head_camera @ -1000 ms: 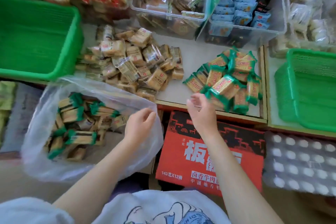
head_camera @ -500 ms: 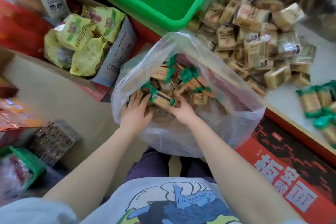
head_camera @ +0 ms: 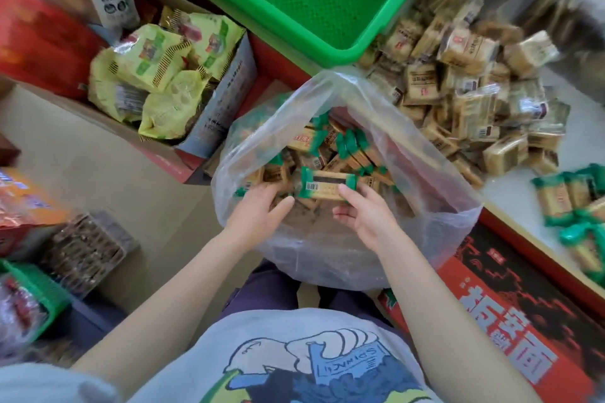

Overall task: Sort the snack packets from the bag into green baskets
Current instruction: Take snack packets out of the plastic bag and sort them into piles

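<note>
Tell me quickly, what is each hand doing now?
Left hand: curled on packets in the plastic bag.
Right hand: holding a green-ended packet.

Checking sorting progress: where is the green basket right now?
In the head view the green basket sits top centre, just beyond the clear plastic bag, with the pile of tan packets beside it to the right.

White counter (head_camera: 510, 193), upper right: green basket (head_camera: 327, 10) at its edge, brown pkt pile (head_camera: 458, 85) just beside, green-ended pkts (head_camera: 569, 196) nr right.
</note>
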Available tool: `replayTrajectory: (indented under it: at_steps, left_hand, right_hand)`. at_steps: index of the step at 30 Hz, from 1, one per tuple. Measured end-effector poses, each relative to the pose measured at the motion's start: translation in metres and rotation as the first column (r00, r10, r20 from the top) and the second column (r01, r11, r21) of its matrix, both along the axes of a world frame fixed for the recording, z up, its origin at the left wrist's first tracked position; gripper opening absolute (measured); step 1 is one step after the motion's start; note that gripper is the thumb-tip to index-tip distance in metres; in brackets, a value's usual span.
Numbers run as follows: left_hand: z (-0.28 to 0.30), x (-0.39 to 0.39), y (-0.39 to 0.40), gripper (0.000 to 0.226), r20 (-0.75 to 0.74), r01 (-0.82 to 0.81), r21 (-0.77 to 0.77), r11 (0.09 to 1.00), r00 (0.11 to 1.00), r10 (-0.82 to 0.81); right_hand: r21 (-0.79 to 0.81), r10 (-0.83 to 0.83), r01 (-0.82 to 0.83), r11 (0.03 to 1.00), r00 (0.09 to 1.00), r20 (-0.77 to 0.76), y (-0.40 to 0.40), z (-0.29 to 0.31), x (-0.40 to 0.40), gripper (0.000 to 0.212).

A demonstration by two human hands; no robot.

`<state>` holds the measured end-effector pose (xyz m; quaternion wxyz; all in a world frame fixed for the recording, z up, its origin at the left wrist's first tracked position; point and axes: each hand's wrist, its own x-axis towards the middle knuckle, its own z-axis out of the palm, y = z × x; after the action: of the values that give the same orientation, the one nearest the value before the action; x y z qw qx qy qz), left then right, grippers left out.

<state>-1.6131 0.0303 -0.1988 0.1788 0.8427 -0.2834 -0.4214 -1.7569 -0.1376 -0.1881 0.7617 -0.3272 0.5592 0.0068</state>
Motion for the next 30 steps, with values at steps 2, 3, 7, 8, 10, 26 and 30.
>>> replayTrajectory:
  at_steps: [2, 3, 7, 8, 10, 26, 30]
  left_hand:
    - [0.031, -0.011, -0.023, 0.035, -0.256, -0.249, -0.030, 0.968, 0.938, 0.233]
    - [0.047, -0.018, -0.038, 0.032, -0.402, -0.400, 0.008, 0.916, 0.838, 0.369]
    - [0.097, -0.046, -0.100, 0.041, -0.691, -0.602, 0.209, 0.771, 0.467, 0.552]
    - [0.103, -0.054, -0.112, 0.038, -0.710, -0.588, 0.200, 0.784, 0.464, 0.530]
    - [0.111, -0.074, -0.135, 0.031, -0.725, -0.545, 0.150, 0.825, 0.506, 0.466]
    - [0.093, -0.333, -0.344, 0.047, -0.552, -0.102, -0.258, 0.961, 0.831, -0.060]
    - [0.049, -0.368, -0.372, 0.064, -0.292, 0.030, -0.103, 0.994, 0.954, -0.059]
  right_hand:
    - [-0.119, 0.032, -0.020, 0.993, 0.994, 0.100, -0.008, 0.028, -0.016, 0.026]
    - [-0.172, 0.049, -0.025, 0.985, 0.989, 0.138, -0.012, 0.041, -0.024, 0.026]
    - [-0.334, 0.142, -0.068, 0.940, 0.968, 0.205, -0.027, 0.082, -0.057, 0.028]
    - [-0.371, 0.154, -0.067, 0.926, 0.965, 0.212, -0.032, 0.091, -0.067, 0.027]
    - [-0.436, 0.163, -0.061, 0.898, 0.966, 0.200, -0.045, 0.107, -0.092, 0.028]
    - [-0.551, -0.237, 0.173, 0.816, 0.970, -0.047, -0.185, 0.087, -0.369, 0.015]
    - [-0.642, -0.424, 0.273, 0.716, 0.901, -0.090, -0.235, 0.077, -0.402, 0.022]
